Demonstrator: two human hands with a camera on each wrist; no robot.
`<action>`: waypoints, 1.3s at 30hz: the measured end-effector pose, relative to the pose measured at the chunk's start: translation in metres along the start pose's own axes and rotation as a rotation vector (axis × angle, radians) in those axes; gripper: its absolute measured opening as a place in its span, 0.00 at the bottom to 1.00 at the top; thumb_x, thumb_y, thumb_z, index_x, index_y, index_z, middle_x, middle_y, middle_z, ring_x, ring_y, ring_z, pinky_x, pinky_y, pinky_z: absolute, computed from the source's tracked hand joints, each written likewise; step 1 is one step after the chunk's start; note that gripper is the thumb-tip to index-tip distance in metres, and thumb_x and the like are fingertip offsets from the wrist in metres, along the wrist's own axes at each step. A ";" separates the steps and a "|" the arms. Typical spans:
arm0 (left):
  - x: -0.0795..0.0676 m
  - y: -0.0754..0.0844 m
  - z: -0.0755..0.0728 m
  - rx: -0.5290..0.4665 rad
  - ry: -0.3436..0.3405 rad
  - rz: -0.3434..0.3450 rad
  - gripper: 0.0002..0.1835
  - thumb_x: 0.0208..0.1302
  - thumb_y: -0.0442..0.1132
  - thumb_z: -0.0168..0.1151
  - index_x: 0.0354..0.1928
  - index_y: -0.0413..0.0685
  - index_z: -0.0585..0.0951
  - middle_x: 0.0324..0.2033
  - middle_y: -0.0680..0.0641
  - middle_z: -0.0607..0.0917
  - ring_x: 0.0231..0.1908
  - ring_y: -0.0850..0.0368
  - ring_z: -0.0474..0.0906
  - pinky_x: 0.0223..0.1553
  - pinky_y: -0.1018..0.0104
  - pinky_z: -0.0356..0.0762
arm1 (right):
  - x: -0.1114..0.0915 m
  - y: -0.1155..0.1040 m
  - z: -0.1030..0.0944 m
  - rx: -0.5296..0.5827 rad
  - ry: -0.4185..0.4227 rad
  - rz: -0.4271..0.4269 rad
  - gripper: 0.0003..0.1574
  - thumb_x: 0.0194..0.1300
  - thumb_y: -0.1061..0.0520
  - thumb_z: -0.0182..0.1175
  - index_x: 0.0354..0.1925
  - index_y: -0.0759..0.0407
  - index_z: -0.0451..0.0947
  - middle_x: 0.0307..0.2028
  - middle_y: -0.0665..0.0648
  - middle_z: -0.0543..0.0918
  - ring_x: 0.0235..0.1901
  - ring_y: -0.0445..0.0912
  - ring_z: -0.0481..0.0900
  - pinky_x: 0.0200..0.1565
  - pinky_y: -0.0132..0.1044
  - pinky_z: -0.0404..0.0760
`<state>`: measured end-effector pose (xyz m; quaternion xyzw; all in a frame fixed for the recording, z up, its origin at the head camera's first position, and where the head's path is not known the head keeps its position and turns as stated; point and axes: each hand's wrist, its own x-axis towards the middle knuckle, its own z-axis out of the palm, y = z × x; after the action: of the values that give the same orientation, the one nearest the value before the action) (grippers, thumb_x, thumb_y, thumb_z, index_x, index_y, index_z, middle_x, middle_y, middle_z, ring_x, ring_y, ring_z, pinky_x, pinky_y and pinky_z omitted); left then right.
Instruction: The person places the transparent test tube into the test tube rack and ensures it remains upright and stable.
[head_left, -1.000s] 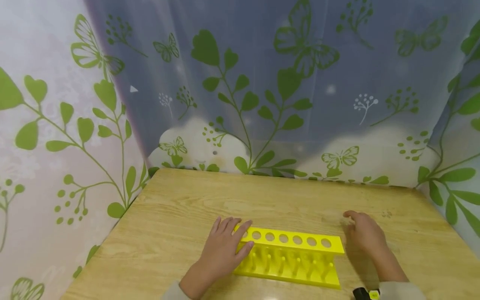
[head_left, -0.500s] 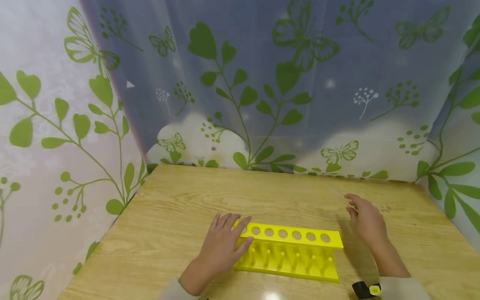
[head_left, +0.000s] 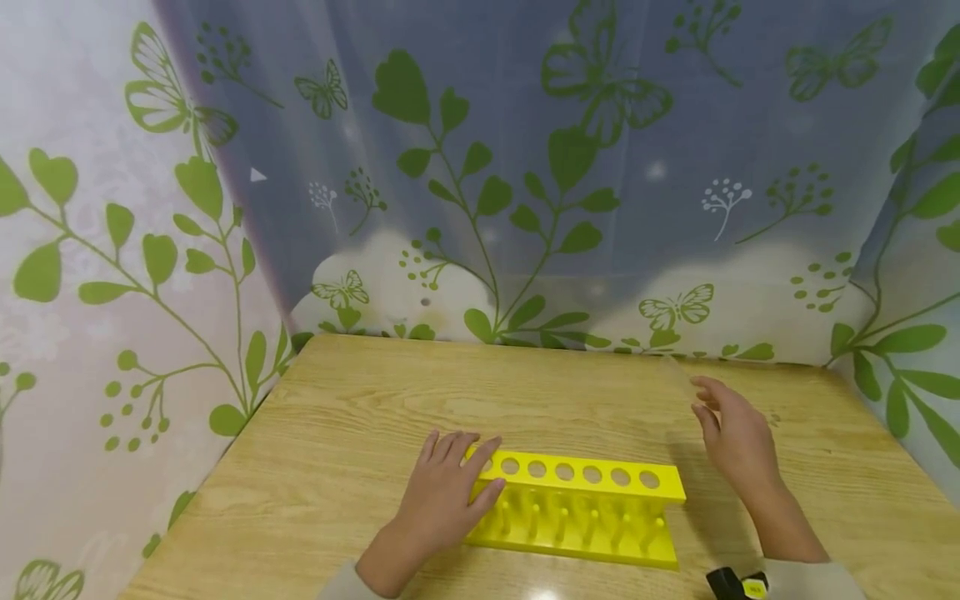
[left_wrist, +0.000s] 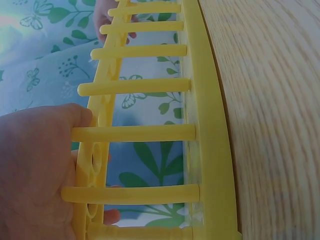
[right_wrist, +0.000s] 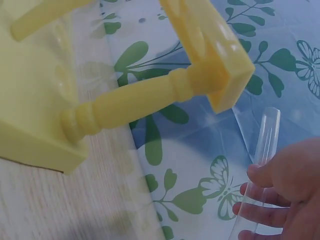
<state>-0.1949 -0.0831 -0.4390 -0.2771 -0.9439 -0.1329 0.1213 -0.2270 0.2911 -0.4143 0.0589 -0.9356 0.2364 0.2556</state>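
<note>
A yellow test tube rack (head_left: 579, 487) with a row of round holes along its top bar and upright pegs below stands on the table. My left hand (head_left: 442, 496) holds its left end; in the left wrist view the thumb lies on the near side of the top bar, and fingertips (left_wrist: 112, 216) show beyond it. To the right of the rack, my right hand (head_left: 738, 433) is raised above the table. It grips a clear test tube (right_wrist: 269, 132) between thumb and fingers, as the right wrist view shows. In the head view that tube is barely visible.
The wooden table (head_left: 360, 400) reaches back to a curtain (head_left: 637, 217) printed with green leaves and butterflies. A similar patterned cloth (head_left: 97, 333) hangs at the left. A black and yellow device (head_left: 738, 583) sits at my right wrist.
My right hand has risen and moved slightly away from me, and the clear tube now shows faintly at its fingertips. The left hand and the rack have stayed in place.
</note>
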 end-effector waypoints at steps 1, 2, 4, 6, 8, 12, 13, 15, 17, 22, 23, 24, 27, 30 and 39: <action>0.000 0.000 0.000 -0.001 -0.002 -0.002 0.27 0.73 0.58 0.46 0.68 0.57 0.70 0.61 0.45 0.74 0.62 0.47 0.68 0.66 0.38 0.56 | 0.000 -0.001 -0.001 0.002 0.002 0.005 0.24 0.66 0.68 0.59 0.60 0.68 0.70 0.46 0.72 0.81 0.44 0.67 0.80 0.35 0.60 0.78; 0.000 0.000 0.000 -0.001 -0.003 -0.003 0.27 0.73 0.59 0.46 0.68 0.57 0.70 0.61 0.45 0.74 0.62 0.47 0.68 0.66 0.38 0.56 | 0.000 -0.002 -0.001 0.005 0.004 0.009 0.24 0.66 0.68 0.59 0.60 0.68 0.70 0.46 0.72 0.81 0.44 0.67 0.80 0.35 0.60 0.78; 0.000 0.000 0.000 -0.004 -0.006 -0.005 0.27 0.73 0.59 0.46 0.68 0.57 0.70 0.61 0.46 0.74 0.62 0.47 0.68 0.66 0.38 0.57 | 0.000 -0.003 -0.003 0.008 0.009 0.016 0.24 0.66 0.68 0.59 0.60 0.68 0.70 0.46 0.72 0.81 0.44 0.67 0.80 0.35 0.60 0.78; 0.000 0.000 0.000 -0.007 -0.002 -0.004 0.27 0.73 0.59 0.46 0.67 0.57 0.70 0.60 0.46 0.75 0.62 0.47 0.68 0.66 0.38 0.57 | 0.000 -0.005 -0.004 0.010 0.021 0.017 0.24 0.67 0.67 0.59 0.60 0.68 0.69 0.46 0.72 0.81 0.43 0.67 0.80 0.34 0.60 0.78; 0.000 -0.001 0.000 -0.010 0.006 -0.002 0.26 0.73 0.59 0.46 0.67 0.58 0.71 0.60 0.46 0.75 0.62 0.47 0.69 0.65 0.38 0.57 | 0.000 -0.007 -0.005 0.018 0.044 0.008 0.24 0.67 0.67 0.59 0.60 0.68 0.69 0.46 0.72 0.81 0.42 0.67 0.81 0.34 0.60 0.78; 0.001 -0.001 0.001 -0.016 0.016 0.002 0.26 0.73 0.59 0.46 0.67 0.58 0.71 0.60 0.46 0.75 0.61 0.47 0.69 0.65 0.38 0.57 | 0.000 -0.010 -0.007 0.054 0.077 0.013 0.22 0.69 0.65 0.57 0.60 0.68 0.68 0.46 0.72 0.81 0.41 0.67 0.81 0.36 0.62 0.78; 0.001 -0.001 0.001 -0.016 0.017 0.002 0.26 0.73 0.59 0.46 0.67 0.58 0.71 0.60 0.46 0.75 0.61 0.47 0.69 0.65 0.38 0.57 | 0.000 -0.010 -0.008 0.064 0.080 0.019 0.22 0.69 0.65 0.56 0.60 0.68 0.68 0.46 0.72 0.81 0.41 0.67 0.81 0.37 0.63 0.78; 0.000 -0.001 0.001 -0.017 0.017 0.000 0.26 0.73 0.59 0.46 0.67 0.58 0.71 0.60 0.46 0.75 0.61 0.47 0.69 0.65 0.38 0.57 | 0.000 -0.012 -0.009 0.085 0.078 0.036 0.22 0.71 0.64 0.55 0.60 0.67 0.67 0.47 0.72 0.80 0.41 0.67 0.81 0.38 0.63 0.78; 0.000 -0.001 0.001 -0.015 0.018 0.001 0.26 0.73 0.59 0.45 0.67 0.58 0.70 0.60 0.46 0.75 0.61 0.48 0.68 0.65 0.38 0.57 | 0.000 -0.013 -0.010 0.100 0.076 0.047 0.22 0.71 0.63 0.55 0.61 0.67 0.67 0.47 0.72 0.80 0.42 0.67 0.81 0.39 0.62 0.78; 0.001 -0.001 0.001 -0.013 0.016 -0.001 0.26 0.73 0.58 0.46 0.67 0.58 0.70 0.60 0.46 0.75 0.61 0.47 0.68 0.65 0.38 0.57 | 0.001 -0.015 -0.011 0.138 0.084 0.043 0.22 0.72 0.63 0.54 0.61 0.67 0.67 0.47 0.71 0.81 0.44 0.67 0.81 0.41 0.62 0.79; 0.001 -0.001 0.001 -0.013 0.014 -0.001 0.26 0.73 0.58 0.46 0.67 0.58 0.70 0.60 0.46 0.75 0.61 0.47 0.68 0.65 0.38 0.57 | 0.001 -0.016 -0.012 0.149 0.087 0.039 0.22 0.72 0.62 0.54 0.61 0.67 0.67 0.48 0.70 0.81 0.44 0.66 0.81 0.41 0.61 0.79; 0.001 0.000 0.001 -0.015 0.013 -0.002 0.26 0.73 0.58 0.46 0.67 0.57 0.70 0.60 0.45 0.75 0.61 0.47 0.68 0.65 0.38 0.57 | 0.001 -0.017 -0.012 0.159 0.091 0.034 0.22 0.72 0.62 0.54 0.61 0.67 0.67 0.47 0.70 0.81 0.44 0.66 0.81 0.42 0.60 0.79; 0.000 0.000 0.001 -0.022 0.012 -0.004 0.26 0.73 0.58 0.46 0.67 0.56 0.71 0.60 0.45 0.75 0.61 0.46 0.68 0.65 0.37 0.57 | 0.001 -0.019 -0.012 0.187 0.100 0.011 0.22 0.72 0.61 0.54 0.61 0.66 0.67 0.47 0.67 0.81 0.45 0.63 0.82 0.43 0.42 0.83; 0.000 0.001 0.000 -0.027 0.011 -0.004 0.26 0.73 0.58 0.47 0.67 0.56 0.71 0.60 0.45 0.75 0.61 0.46 0.68 0.65 0.37 0.58 | 0.000 -0.023 -0.013 0.225 0.111 -0.023 0.23 0.72 0.60 0.55 0.61 0.66 0.66 0.47 0.65 0.82 0.44 0.62 0.82 0.42 0.17 0.75; 0.000 0.001 0.000 -0.024 0.019 -0.002 0.26 0.73 0.58 0.47 0.67 0.57 0.71 0.60 0.45 0.75 0.61 0.46 0.68 0.65 0.37 0.58 | -0.001 -0.028 -0.014 0.259 0.126 -0.067 0.23 0.71 0.61 0.56 0.61 0.66 0.66 0.46 0.62 0.82 0.43 0.42 0.82 0.42 0.09 0.66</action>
<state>-0.1945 -0.0826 -0.4386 -0.2762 -0.9413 -0.1468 0.1268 -0.2136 0.2727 -0.3925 0.1077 -0.8769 0.3497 0.3118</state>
